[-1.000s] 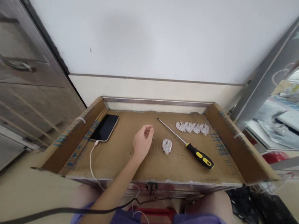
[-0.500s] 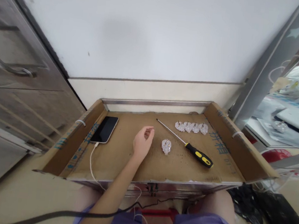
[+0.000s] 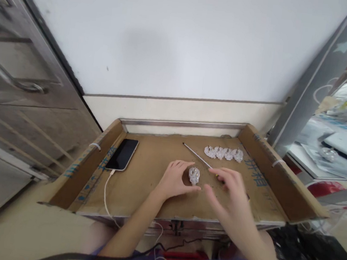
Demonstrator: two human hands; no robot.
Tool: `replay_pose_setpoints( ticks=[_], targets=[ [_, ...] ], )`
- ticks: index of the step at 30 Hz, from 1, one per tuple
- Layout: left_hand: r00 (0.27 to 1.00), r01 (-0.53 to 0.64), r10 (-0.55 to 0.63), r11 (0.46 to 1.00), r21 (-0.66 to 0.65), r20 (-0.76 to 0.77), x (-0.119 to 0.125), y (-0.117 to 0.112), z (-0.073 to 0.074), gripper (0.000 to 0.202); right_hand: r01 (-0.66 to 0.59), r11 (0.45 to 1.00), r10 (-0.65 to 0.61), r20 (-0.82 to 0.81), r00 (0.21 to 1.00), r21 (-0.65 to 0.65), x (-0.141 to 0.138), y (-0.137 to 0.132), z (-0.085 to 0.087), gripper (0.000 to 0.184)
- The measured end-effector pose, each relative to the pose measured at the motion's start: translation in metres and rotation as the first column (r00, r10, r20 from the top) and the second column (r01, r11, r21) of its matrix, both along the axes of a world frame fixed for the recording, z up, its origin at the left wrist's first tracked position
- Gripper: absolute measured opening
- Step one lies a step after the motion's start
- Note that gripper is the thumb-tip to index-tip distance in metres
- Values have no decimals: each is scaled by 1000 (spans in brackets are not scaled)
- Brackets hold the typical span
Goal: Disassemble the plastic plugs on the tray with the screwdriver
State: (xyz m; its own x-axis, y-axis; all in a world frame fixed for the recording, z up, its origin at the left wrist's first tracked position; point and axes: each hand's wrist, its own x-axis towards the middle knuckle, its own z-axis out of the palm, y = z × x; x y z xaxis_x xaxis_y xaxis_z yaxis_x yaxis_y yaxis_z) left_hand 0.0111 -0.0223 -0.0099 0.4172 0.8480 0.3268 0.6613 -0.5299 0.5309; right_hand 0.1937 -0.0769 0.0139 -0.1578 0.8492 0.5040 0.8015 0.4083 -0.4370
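A clear plastic plug [image 3: 193, 175] lies on the cardboard-lined tray [image 3: 143, 176]. My left hand [image 3: 176, 179] curls around it, thumb and fingers touching its sides. My right hand [image 3: 228, 191] hovers just to the right with fingers spread, holding nothing, over the handle of a yellow-and-black screwdriver whose metal shaft [image 3: 196, 155] points to the back left. Several more clear plugs [image 3: 223, 153] stand in a row at the back right.
A dark phone [image 3: 122, 154] with a white cable [image 3: 105, 193] lies at the tray's left. Raised cardboard walls [image 3: 276, 175] flank the tray. A white wall is behind, metal drawers at left, a cluttered shelf at right, black bags on the floor.
My left hand moved right from bare cardboard to close around the single plug. My right hand came into view and now covers the screwdriver handle.
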Motion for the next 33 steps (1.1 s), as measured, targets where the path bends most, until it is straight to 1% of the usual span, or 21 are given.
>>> replay_pose_setpoints(
  ticks=[3, 5, 8, 11, 15, 17, 19, 20, 21, 22, 24, 25, 27, 28, 33],
  targets=[
    [999, -12, 11, 1000, -22, -34, 1, 3, -4, 59, -14, 989, 9, -38, 999, -149, -17, 26, -14, 36],
    [998, -27, 26, 999, -36, -49, 2, 5, -5, 62, -26, 969, 14, -52, 999, -244, -29, 43, -22, 32],
    [998, -50, 47, 997, -58, -52, 3, 7, -3, 66, -24, 939, -2, -75, 997, -343, -40, 57, -28, 27],
    [996, -84, 80, 993, -88, -44, 5, 7, -3, 66, -46, 908, -6, -123, 992, -416, -38, 62, -28, 27],
    [995, -100, 97, 991, -89, -35, 5, 5, -8, 75, -159, 858, 33, -255, 966, -489, -22, 65, -31, 29],
    [995, -90, 86, 993, -78, -43, 3, 4, -8, 82, -222, 845, 54, -335, 941, -486, -14, 71, -34, 32],
    [997, -78, 76, 995, -69, -33, -1, 7, -5, 85, -240, 858, 43, -403, 914, -454, -11, 81, -36, 33],
    [997, -80, 79, 995, -58, -17, -3, 10, -1, 83, -226, 873, 22, -428, 903, -433, -11, 88, -36, 34],
    [996, -92, 92, 995, -37, 3, -5, 16, 2, 77, -200, 890, -5, -448, 894, -410, -13, 95, -35, 35],
    [993, -115, 115, 993, -3, 23, -7, 23, 6, 66, -169, 907, -32, -463, 886, -386, -15, 102, -33, 36],
    [982, -184, 180, 979, 89, 52, -8, 40, 12, 37, -117, 935, -65, -486, 872, -334, -23, 114, -30, 39],
    [975, -220, 213, 967, 131, 61, -8, 47, 13, 27, -98, 947, -70, -492, 868, -307, -27, 119, -28, 39],
    [963, -267, 258, 948, 172, 76, -5, 59, 12, 21, -70, 963, -70, -494, 867, -259, -35, 124, -28, 38],
    [962, -270, 260, 947, 172, 81, -4, 61, 10, 20, -63, 969, -65, -491, 868, -240, -39, 124, -30, 36],
    [972, -231, 223, 962, 148, 68, -1, 56, -1, 15, -95, 978, -5, -470, 883, -188, -43, 119, -42, 32]
  ],
)
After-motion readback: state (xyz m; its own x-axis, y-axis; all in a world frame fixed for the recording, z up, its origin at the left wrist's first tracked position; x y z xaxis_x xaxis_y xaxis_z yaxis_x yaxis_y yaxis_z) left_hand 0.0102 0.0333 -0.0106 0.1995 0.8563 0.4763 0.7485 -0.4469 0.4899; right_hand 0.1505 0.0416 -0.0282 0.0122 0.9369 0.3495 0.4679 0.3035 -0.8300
